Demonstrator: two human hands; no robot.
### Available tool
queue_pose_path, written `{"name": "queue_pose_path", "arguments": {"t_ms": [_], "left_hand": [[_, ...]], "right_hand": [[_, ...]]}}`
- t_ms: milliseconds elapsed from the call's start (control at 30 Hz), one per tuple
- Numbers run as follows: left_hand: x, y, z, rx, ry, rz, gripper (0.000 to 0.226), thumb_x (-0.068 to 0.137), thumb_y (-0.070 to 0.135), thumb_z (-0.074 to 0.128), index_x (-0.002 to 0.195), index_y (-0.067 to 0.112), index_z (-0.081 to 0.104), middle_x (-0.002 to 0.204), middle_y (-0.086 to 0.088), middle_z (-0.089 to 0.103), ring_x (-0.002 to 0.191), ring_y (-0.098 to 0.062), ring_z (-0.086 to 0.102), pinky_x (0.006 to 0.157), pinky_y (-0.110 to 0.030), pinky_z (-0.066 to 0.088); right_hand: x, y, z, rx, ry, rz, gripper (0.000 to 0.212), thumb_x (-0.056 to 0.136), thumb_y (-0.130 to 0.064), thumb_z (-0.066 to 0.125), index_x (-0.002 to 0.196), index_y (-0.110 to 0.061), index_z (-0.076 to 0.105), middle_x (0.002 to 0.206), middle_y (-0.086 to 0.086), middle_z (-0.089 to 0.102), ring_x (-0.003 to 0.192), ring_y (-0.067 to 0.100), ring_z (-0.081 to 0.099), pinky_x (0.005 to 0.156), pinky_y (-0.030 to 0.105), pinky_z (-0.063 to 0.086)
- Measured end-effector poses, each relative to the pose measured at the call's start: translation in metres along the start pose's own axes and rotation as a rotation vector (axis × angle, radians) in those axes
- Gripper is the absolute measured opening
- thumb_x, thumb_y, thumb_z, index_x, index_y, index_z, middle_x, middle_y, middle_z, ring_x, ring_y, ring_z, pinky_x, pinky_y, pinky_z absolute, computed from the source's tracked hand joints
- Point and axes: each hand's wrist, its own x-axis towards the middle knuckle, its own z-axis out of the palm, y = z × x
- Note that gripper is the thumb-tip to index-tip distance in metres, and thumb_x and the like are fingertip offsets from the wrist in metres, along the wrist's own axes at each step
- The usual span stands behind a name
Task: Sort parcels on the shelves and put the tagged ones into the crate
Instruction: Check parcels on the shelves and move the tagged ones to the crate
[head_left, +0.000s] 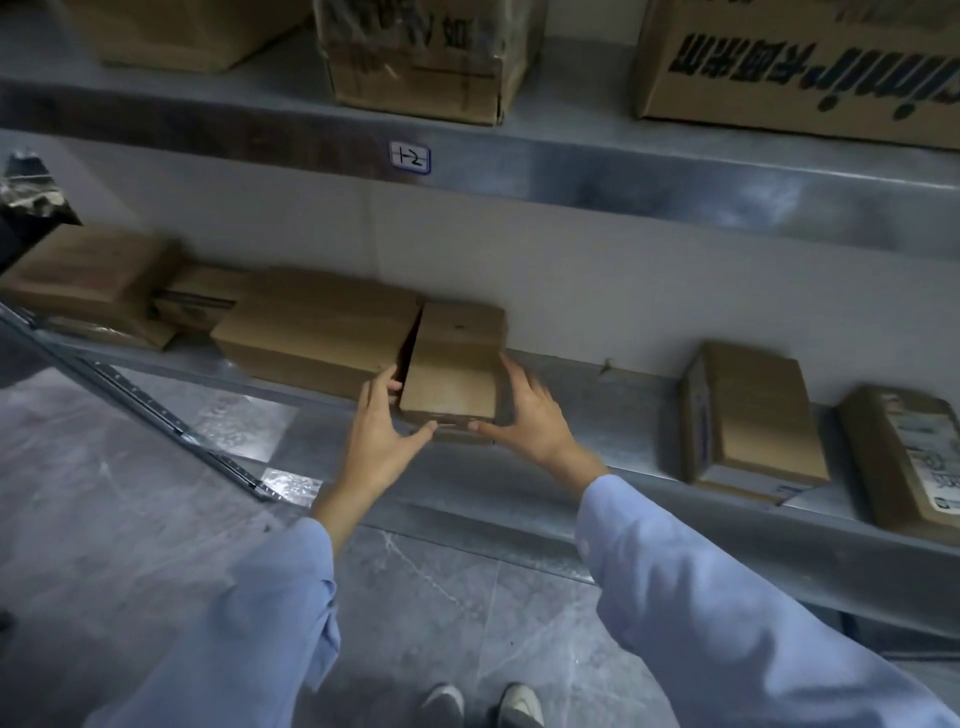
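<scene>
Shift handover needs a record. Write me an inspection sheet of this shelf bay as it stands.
Surface: metal shelf, goods lined along the wall.
Job's things: small box near the shelf's front, between the hands and beside a big box; more boxes at left; two parcels at right, the far one with a printed label; crate not in view.
Clutter: dark bag at far left, blurred.
Hands: left hand and right hand flank the small box, fingers straight, thumbs at its front edge; firm contact unclear.
Cables: nothing seen.
Surroundings: upper shelf with cartons, tag reading 1-2, white wall, grey floor.
</scene>
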Motion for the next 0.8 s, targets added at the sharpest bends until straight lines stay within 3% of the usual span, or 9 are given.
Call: {"name": "queue_pose_path", "arguments": {"t_ms": [167, 300, 400, 533, 700, 800], "left_hand": [[0.01, -0.006, 0.004, -0.106, -0.137, 0.017, 0.089, 0.074, 0.026, 0.083, 0.147, 0.027, 0.031, 0.145, 0.007, 0.04, 0.133, -0.016, 0.041, 0.109, -0.045, 0.041], [0.017, -0.007, 0.005, -0.088, -0.18, 0.001, 0.096, 0.076, 0.027, 0.083, 0.152, 0.025, 0.024, 0.152, 0.001, 0.038, 0.14, -0.019, 0.036, 0.115, -0.04, 0.033], [0.021, -0.003, 0.003, -0.109, -0.162, 0.002, 0.099, 0.074, 0.024, 0.084, 0.153, 0.023, 0.024, 0.153, 0.003, 0.037, 0.14, -0.017, 0.035, 0.111, -0.029, 0.031], [0.019, 0.002, 0.0, -0.146, -0.176, -0.001, 0.103, 0.074, 0.023, 0.084, 0.154, 0.03, 0.02, 0.155, 0.002, 0.035, 0.141, -0.02, 0.035, 0.115, -0.043, 0.034], [0.017, 0.014, -0.006, -0.227, -0.192, -0.019, 0.108, 0.071, 0.018, 0.086, 0.154, 0.035, 0.018, 0.151, 0.003, 0.039, 0.135, -0.021, 0.043, 0.111, -0.044, 0.04], [0.017, 0.021, -0.009, -0.274, -0.189, -0.04, 0.106, 0.07, 0.015, 0.086, 0.154, 0.03, 0.023, 0.148, 0.001, 0.037, 0.131, -0.024, 0.046, 0.107, -0.043, 0.044]], "right_hand": [[0.004, 0.002, 0.006, 0.135, -0.009, 0.011, 0.121, 0.072, -0.029, 0.088, 0.158, -0.018, 0.003, 0.159, 0.011, 0.028, 0.146, 0.029, 0.027, 0.115, 0.04, 0.031], [0.006, -0.001, 0.012, 0.266, 0.018, 0.015, 0.121, 0.071, -0.014, 0.088, 0.158, -0.016, 0.004, 0.154, 0.01, 0.037, 0.14, 0.025, 0.039, 0.112, 0.04, 0.037], [0.006, -0.003, 0.012, 0.251, 0.041, 0.006, 0.12, 0.071, -0.016, 0.088, 0.158, -0.019, 0.005, 0.151, 0.007, 0.042, 0.135, 0.025, 0.045, 0.107, 0.04, 0.042], [0.002, -0.005, 0.007, 0.228, 0.064, -0.006, 0.119, 0.071, -0.015, 0.088, 0.158, -0.017, 0.006, 0.151, 0.009, 0.042, 0.136, 0.026, 0.044, 0.107, 0.037, 0.04], [-0.009, -0.009, -0.001, 0.244, 0.086, -0.052, 0.126, 0.069, -0.016, 0.088, 0.157, -0.016, -0.002, 0.152, 0.01, 0.035, 0.142, 0.025, 0.03, 0.11, 0.036, 0.034], [-0.014, -0.012, -0.003, 0.318, 0.085, -0.017, 0.134, 0.066, -0.018, 0.091, 0.156, -0.02, -0.007, 0.147, 0.011, 0.029, 0.137, 0.022, 0.031, 0.11, 0.025, 0.029]]}}
